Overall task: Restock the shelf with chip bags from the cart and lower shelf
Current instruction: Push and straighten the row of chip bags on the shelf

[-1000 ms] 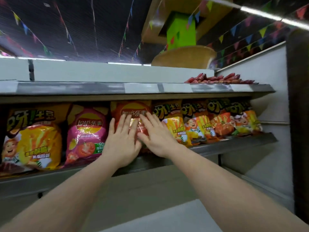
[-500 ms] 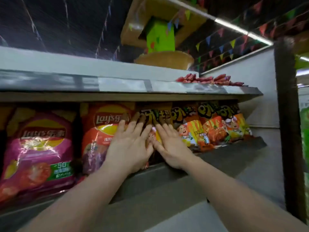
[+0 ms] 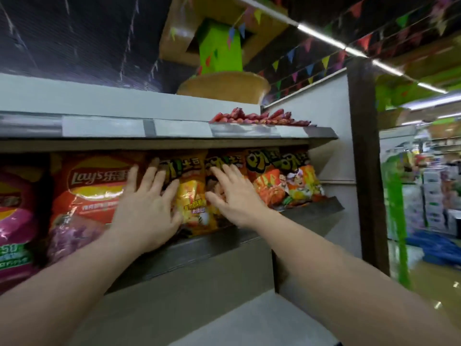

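A row of chip bags stands on the grey metal shelf [image 3: 311, 213]. From the left: a pink Lay's bag [image 3: 15, 216], an orange-red Lay's bag [image 3: 87, 193], then several yellow-orange potato stick bags. My left hand [image 3: 147, 208] lies flat with spread fingers over the seam between the orange-red Lay's bag and the first yellow bag [image 3: 192, 201]. My right hand [image 3: 232, 196] presses flat on the second yellow bag [image 3: 224, 161]. Two more such bags [image 3: 287, 186] stand further right. Neither hand grips anything.
An upper shelf [image 3: 174, 128] with white price strips overhangs the bags and carries red packets [image 3: 259, 117]. A white end panel [image 3: 326, 146] and dark post [image 3: 366, 158] close off the right side. Beyond lies a store aisle with blue goods [image 3: 434, 248] on the floor.
Both hands slid right along the row, from the orange-red Lay's bag onto the yellow bags. The view turned right too, bringing the aisle into sight.
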`<state>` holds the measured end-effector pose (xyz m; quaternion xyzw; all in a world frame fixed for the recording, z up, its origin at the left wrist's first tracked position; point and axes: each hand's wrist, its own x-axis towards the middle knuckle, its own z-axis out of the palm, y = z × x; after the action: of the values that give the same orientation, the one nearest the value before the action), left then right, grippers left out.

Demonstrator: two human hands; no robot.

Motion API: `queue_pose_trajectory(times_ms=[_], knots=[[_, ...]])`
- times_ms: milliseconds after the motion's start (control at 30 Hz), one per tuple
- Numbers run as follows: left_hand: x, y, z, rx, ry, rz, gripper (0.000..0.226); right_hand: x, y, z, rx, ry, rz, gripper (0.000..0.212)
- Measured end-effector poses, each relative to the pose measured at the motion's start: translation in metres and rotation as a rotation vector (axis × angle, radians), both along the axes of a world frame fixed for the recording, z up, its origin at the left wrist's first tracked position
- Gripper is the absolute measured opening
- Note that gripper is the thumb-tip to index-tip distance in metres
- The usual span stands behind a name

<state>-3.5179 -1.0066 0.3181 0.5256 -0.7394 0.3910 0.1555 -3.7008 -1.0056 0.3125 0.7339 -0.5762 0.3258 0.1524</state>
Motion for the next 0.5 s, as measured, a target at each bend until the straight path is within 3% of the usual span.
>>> queue_pose_trajectory(times_ms=[133, 267, 400, 500], knots=[[-0.056, -0.002, -0.003, -0.025, 0.101, -0.112, 0.084, -0.048, -0.012, -0.003, -0.027, 0.05, -0.056, 0.061], [-0.121, -0.023, 0.004, 0.024, 0.197, -0.018, 0.06, -0.097, -0.031, 0.009, -0.008, 0.077, -0.221, 0.068], [-0.166, -0.048, -0.003, 0.124, 0.21, 0.068, 0.07, -0.132, -0.056, 0.004, 0.122, 0.073, -0.202, 0.075], [-0.18, -0.063, -0.015, 0.162, 0.205, 0.172, 0.065, -0.139, -0.074, -0.011, 0.076, 0.099, -0.15, 0.071]])
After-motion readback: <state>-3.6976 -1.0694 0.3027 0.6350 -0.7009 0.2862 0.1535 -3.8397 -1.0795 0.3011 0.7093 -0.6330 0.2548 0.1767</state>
